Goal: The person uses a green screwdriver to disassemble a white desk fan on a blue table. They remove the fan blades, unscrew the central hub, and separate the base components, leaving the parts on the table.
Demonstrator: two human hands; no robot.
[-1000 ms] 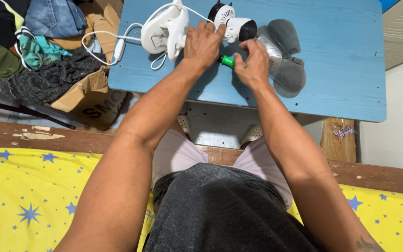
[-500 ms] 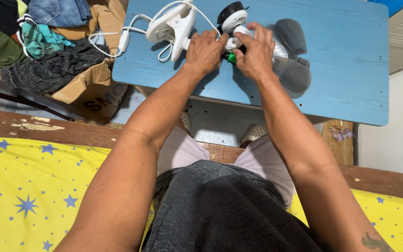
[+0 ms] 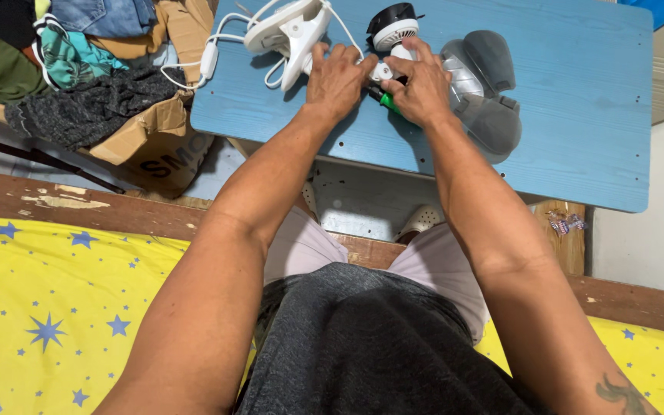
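On the blue table (image 3: 578,115) my left hand (image 3: 337,77) rests over a small white part next to a white clip-on fan body (image 3: 290,31). My right hand (image 3: 423,91) is closed on a green-handled screwdriver (image 3: 382,98), its tip hidden between the hands. Just above my fingers sits a small black-and-white motor head (image 3: 393,27). Grey plastic fan covers (image 3: 486,92) lie right of my right hand.
A white cable (image 3: 209,54) runs off the table's left edge. A cardboard box (image 3: 155,138) full of clothes (image 3: 78,77) stands at the left. A yellow star-print sheet (image 3: 55,307) on a wooden frame lies beneath me. A white wall is at the right.
Both hands have stayed together at the fan parts; the right hand has shifted slightly around the screwdriver. The camera has tilted a little, moving the table up in view.
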